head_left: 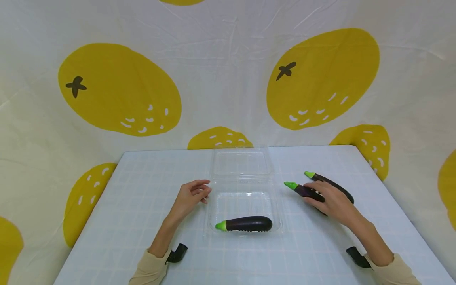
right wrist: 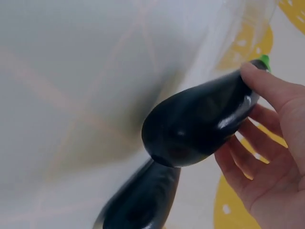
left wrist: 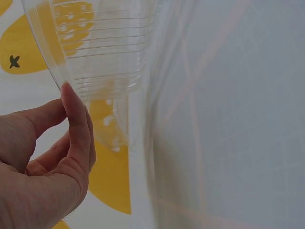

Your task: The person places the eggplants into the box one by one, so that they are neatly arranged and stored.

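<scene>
My right hand [head_left: 333,202] grips a dark purple eggplant [right wrist: 195,124] with a bright green stem end, thumb on one side and fingers on the other. Behind it on the table lies a second eggplant [head_left: 331,182], overlapped by the hand. A clear plastic clamshell container [head_left: 238,204] stands in the middle with its lid [head_left: 242,162] folded back. Inside the base, along the near side, a third eggplant [head_left: 249,224] lies crosswise, green end to the left. My left hand [head_left: 190,200] pinches the container's left rim between thumb and fingertip, as the left wrist view shows.
A pale checked cloth [head_left: 142,213] covers the table. Behind and beside it hangs a white sheet [head_left: 228,79] printed with large yellow fruits. Dark wrist-worn devices [head_left: 177,253] sit at both beige sleeves.
</scene>
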A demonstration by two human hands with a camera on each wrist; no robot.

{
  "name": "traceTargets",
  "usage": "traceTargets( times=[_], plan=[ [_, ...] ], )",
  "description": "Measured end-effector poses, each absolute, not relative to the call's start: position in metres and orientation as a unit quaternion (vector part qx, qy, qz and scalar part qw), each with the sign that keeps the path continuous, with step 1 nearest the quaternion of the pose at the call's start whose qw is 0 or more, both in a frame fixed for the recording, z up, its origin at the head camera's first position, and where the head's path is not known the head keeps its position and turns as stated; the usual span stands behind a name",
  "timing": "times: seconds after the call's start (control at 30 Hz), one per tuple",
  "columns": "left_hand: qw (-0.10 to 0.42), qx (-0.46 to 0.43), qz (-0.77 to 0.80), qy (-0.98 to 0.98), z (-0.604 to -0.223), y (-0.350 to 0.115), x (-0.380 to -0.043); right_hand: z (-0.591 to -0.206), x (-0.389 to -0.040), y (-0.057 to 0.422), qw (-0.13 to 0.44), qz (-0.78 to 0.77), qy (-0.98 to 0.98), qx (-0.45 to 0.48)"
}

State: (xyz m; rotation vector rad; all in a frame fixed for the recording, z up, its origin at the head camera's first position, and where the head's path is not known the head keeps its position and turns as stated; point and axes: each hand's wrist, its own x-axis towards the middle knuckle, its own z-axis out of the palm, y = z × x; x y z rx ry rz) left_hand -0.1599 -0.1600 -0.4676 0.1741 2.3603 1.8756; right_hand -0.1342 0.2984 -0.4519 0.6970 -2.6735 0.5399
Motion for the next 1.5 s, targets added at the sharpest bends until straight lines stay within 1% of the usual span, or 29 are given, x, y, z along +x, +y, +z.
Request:
traceTargets(
  times=[0.17,0.47,0.63,0.7,1.3,1.5],
  plan=[
    [0.06,0.059,0.625,0.776,-0.468,-0.16,-0.161,-0.447,-0.137,0.296,0.169,0.206,-0.932,0.245],
    [0.061,0.059,0.628,0.774,-0.468,-0.159,-0.162,-0.433,-0.14,0.288,0.13,0.249,-0.933,0.227],
    [0.061,0.061,0.628,0.773,-0.469,-0.159,-0.162,-0.423,-0.14,0.282,0.088,0.281,-0.933,0.207],
    [0.059,0.061,0.627,0.774,-0.47,-0.159,-0.162,-0.42,-0.14,0.28,0.08,0.297,-0.929,0.206],
    [0.061,0.054,0.618,0.782,-0.468,-0.16,-0.16,-0.394,-0.147,0.253,0.071,0.356,-0.908,0.21],
    [0.059,0.055,0.615,0.785,-0.468,-0.16,-0.161,-0.387,-0.153,0.24,0.06,0.374,-0.9,0.217]
  ],
)
